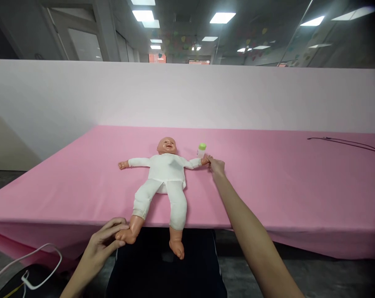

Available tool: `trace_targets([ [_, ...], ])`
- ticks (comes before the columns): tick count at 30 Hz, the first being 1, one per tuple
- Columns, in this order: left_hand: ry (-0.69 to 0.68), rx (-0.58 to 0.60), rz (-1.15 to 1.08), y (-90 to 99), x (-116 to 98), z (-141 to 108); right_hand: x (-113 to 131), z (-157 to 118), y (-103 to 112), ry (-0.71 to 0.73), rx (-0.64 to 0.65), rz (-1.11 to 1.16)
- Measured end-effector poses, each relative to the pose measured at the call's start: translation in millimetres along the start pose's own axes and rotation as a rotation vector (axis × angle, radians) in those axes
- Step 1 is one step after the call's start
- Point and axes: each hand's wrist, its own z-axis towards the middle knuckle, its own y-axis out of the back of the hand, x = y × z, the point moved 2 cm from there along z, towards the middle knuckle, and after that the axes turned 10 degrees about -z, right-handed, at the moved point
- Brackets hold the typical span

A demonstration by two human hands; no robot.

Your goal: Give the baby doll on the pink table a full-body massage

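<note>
A baby doll (167,171) with a white cloth body lies face up on the pink-covered table, arms spread and both feet hanging past the front edge. My left hand (105,240) has its fingers and thumb around the doll's foot (127,236) at the lower left. On the right, my right hand (216,165) pinches the doll's small hand (205,159) between thumb and fingers. Just behind that doll hand stands a small clear bottle with a green cap (201,148).
The pink tablecloth (283,186) hangs over the front edge. Thin dark cords (348,142) lie at the back right. A white partition (187,97) rises behind the table. A white cable (47,248) loops at the lower left, beside my legs.
</note>
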Motion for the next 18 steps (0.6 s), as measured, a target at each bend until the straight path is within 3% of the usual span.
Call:
trace_targets([
  [4,0.013,-0.098,-0.029,-1.4,4,9,3,-8,-2,-0.017,0.06,0.08],
  [8,-0.022,-0.259,-0.148,-24.0,-26,67,32,-30,-24,0.124,0.342,0.131],
  [11,-0.056,-0.2,-0.292,-51.6,-46,122,40,-56,-44,0.288,0.547,-0.035],
  [14,-0.073,-0.128,-0.414,-72.6,-49,161,32,-79,-59,0.359,0.643,-0.239],
  [16,-0.077,-0.103,-0.442,-77.6,-47,171,27,-84,-63,0.363,0.649,-0.278],
  [18,-0.064,-0.088,-0.416,-74.1,-45,165,29,-79,-61,0.367,0.602,-0.226],
])
